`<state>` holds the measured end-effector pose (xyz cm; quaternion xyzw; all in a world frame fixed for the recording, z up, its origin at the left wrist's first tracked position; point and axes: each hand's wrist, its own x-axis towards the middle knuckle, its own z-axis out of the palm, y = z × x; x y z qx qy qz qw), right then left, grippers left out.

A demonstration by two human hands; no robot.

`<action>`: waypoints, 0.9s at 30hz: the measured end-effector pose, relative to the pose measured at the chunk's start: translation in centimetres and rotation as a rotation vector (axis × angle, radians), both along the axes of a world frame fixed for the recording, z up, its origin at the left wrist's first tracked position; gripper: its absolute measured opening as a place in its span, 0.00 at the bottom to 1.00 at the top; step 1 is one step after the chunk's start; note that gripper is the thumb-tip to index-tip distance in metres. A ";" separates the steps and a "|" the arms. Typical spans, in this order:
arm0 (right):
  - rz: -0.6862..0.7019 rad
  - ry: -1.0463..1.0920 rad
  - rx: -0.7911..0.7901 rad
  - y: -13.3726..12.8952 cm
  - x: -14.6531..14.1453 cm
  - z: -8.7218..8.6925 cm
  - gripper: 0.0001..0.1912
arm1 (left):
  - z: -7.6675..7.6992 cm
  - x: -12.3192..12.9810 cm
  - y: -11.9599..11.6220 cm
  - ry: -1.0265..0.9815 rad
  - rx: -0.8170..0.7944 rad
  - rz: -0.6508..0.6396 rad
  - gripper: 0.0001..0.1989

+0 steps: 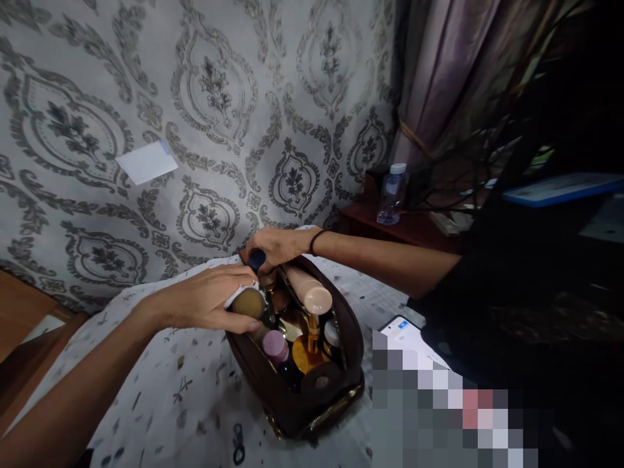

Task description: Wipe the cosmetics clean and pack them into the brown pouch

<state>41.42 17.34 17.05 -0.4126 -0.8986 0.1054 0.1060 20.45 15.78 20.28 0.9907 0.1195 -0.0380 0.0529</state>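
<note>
A dark brown zip bag (253, 383) lies open on a white patterned cloth (180, 403), filled with several cosmetic items. My left hand (205, 299) is closed around a jar with a yellowish-brown top (248, 304) at the bag's left edge; something white shows between its fingers. My right hand (275, 246), with a dark band on the wrist, is at the bag's far end, fingers closed on a dark blue cap (257, 260). Inside the bag are a beige tube (312, 291), a pink-capped container (275, 346) and a round golden item (307, 356).
Behind stands a patterned wall with a white card (149, 162) on it. A clear bottle (392, 195) stands on a reddish table (361, 220) at the back right. A phone (414, 338) lies right of the bag, beside a pixelated area. Brown wooden furniture (24, 312) is at left.
</note>
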 end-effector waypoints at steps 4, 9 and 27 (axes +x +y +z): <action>0.082 -0.062 -0.005 0.5 -0.6 -0.9 0.18 | -0.1 0.0 0.1 0.025 -0.046 -0.009 0.19; 0.009 -0.077 0.052 0.9 -0.9 -1.9 0.19 | -0.1 0.0 0.1 0.025 -0.070 -0.021 0.19; 0.010 -0.129 0.011 1.5 -1.0 -1.6 0.22 | -0.2 0.1 0.2 0.023 -0.081 -0.031 0.21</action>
